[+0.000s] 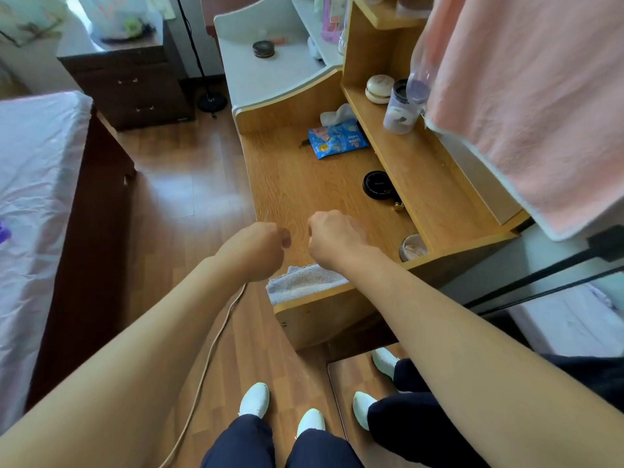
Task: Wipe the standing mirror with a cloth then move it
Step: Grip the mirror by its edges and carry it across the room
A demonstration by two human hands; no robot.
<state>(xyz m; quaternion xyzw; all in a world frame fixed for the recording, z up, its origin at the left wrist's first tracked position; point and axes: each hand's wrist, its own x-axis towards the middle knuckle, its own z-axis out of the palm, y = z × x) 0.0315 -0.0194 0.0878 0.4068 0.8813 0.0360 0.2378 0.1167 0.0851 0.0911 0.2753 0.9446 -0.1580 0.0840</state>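
Observation:
A light grey cloth point(304, 282) lies folded on the near edge of the wooden desk point(304, 184). My left hand point(256, 248) and my right hand point(334, 238) hover side by side just above the desk, both with fingers curled and nothing held. My right wrist is over the cloth. The standing mirror point(557, 322), with a thin black frame, leans at the right of the desk and reaches the floor. It reflects my legs and white shoes. My right forearm hides part of it.
A pink towel point(540, 96) hangs at the upper right. The desk holds a blue wipes pack point(337, 140), a black round compact point(378, 185) and jars on its shelf. A bed point(37, 214) stands left, a cable point(209, 359) trails over the wooden floor.

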